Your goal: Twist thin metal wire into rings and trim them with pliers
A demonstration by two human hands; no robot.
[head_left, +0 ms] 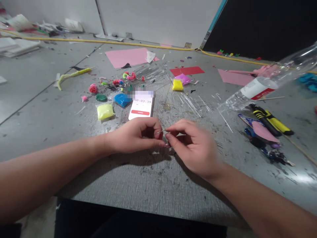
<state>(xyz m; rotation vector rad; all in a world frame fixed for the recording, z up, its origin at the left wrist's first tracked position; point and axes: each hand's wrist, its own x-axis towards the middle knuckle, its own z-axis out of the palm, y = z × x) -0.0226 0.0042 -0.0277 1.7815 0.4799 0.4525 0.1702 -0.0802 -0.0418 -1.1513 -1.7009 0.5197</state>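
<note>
A short piece of thin silvery wire (160, 132), bent in a curve, is pinched between my two hands above the near part of the table. My left hand (140, 135) grips one side of it with thumb and curled fingers. From the other side, my right hand (192, 143) pinches it between thumb and index finger. The fingertips nearly touch and hide part of the wire. Just beyond my left hand lies a phone (141, 105) with a timer on its screen. Bags of yellow clay (105, 111) and blue clay (122, 99) lie beside the phone.
Loose wires (189, 104) lie beyond my right hand. To the right are a tilted plastic bottle (262, 87) and black-and-yellow pliers (272, 120). Farther back are pink paper (127, 58), red paper (187, 70) and a yellow cord (138, 44) along the table.
</note>
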